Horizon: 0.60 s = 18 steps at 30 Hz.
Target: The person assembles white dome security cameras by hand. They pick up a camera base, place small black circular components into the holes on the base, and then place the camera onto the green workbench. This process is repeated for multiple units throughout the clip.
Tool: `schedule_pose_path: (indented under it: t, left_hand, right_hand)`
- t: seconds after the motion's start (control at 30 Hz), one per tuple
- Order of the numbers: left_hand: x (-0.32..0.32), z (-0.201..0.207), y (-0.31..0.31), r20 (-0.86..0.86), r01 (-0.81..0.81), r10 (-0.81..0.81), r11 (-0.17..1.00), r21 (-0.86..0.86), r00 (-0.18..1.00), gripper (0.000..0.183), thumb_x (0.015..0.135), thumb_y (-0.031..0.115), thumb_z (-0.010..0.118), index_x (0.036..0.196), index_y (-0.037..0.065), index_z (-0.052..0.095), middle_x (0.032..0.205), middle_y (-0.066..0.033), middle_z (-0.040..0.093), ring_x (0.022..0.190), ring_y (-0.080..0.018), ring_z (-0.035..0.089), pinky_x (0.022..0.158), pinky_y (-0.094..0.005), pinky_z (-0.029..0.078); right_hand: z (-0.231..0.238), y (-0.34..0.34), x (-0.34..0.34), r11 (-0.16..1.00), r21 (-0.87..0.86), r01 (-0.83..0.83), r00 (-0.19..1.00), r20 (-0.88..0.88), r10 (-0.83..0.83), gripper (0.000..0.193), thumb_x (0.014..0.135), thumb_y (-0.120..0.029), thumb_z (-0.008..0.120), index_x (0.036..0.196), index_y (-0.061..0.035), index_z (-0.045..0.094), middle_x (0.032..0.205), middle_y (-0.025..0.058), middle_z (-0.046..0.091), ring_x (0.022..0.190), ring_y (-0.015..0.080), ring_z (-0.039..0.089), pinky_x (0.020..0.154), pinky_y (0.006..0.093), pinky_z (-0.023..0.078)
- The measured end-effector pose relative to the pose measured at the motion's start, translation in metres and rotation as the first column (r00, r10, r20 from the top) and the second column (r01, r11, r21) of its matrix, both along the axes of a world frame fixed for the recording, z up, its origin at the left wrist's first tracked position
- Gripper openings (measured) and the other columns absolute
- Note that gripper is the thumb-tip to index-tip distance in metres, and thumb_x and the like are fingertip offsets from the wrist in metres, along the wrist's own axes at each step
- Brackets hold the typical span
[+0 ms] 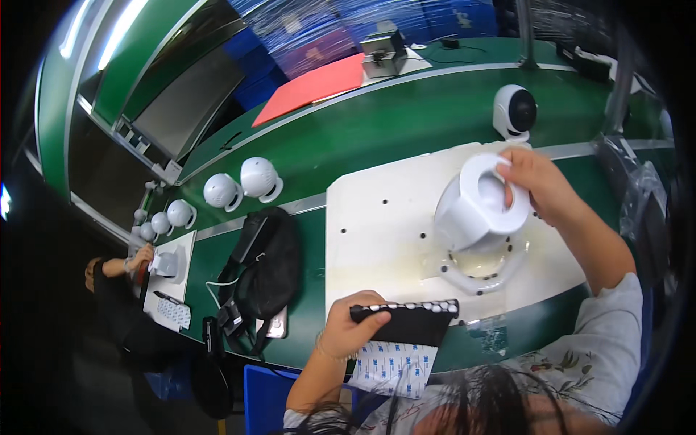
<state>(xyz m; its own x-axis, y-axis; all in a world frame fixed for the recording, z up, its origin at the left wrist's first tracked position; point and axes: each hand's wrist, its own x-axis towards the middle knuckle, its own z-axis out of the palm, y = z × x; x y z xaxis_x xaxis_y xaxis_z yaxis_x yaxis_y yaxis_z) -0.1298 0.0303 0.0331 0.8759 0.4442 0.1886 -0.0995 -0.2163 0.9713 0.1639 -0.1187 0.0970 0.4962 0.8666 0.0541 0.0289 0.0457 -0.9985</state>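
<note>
Housing [455, 226], white: one, tilted over the pale board [377, 181], contact unclear; right hand [538, 183] clamped on its ring [475, 177]. Sheet [409, 328], black, white dots [451, 307] along one edge: one, pinched in left hand [351, 326]. Hazard: a one-handed rim grip may slip under the housing's weight, dropping it on the board.

1. Brightest thing on my feed is the tube lights [122, 32] upper left, totally blown out.
2. White board [384, 254] and white housing [464, 217] come through bright for me, soft grey shading on the housing.
3. Glare streaks all over the plastic wrap [304, 29] up top.
4. Lower left's pretty murky, can't make out much.
5. Fisheye bends the green surface [420, 109], corners go black.
6. Hair [471, 399] down low looks a bit soft.
</note>
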Motion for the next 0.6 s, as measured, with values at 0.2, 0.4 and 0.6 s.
schedule_pose_path:
  t: [0.2,0.4,0.6]
  left_hand:
    - [0.046,0.021,-0.038,-0.089,0.002,0.005,0.997,0.074,0.996,0.011,0.078,0.006,0.063,0.083,-0.003,0.058,0.07,-0.0039,0.058,0.063,-0.0075,0.05,0.057,-0.0215,0.041]
    - [0.077,0.028,-0.071,-0.02,-0.102,0.104,0.992,0.077,0.994,0.016,0.079,0.011,0.063,0.087,-0.001,0.056,0.071,-0.002,0.058,0.062,-0.005,0.049,0.054,-0.0199,0.041]
    - [0.087,0.023,-0.084,0.009,-0.088,0.087,0.99,0.113,0.996,0.013,0.081,0.009,0.06,0.088,-0.001,0.055,0.071,-0.0036,0.058,0.062,-0.0062,0.049,0.056,-0.0206,0.041]
  right_hand:
    - [-0.043,-0.037,-0.009,0.994,-0.088,-0.057,0.998,-0.005,0.057,0.022,0.085,-0.019,0.054,0.097,-0.0014,0.05,0.066,0.0039,0.058,0.056,0.0083,0.054,0.051,0.0206,0.042]
    - [-0.015,-0.056,-0.014,0.966,0.259,0.009,0.67,0.716,-0.198,0.033,0.073,-0.021,0.065,0.1,-0.0048,0.054,0.099,0.0092,0.055,0.096,0.0251,0.051,0.08,0.0323,0.04]
    - [-0.021,-0.058,-0.038,0.916,0.336,-0.218,0.431,0.876,-0.218,0.016,0.071,-0.014,0.065,0.085,-0.0081,0.06,0.101,0.0033,0.057,0.094,0.0211,0.054,0.076,0.0347,0.04]
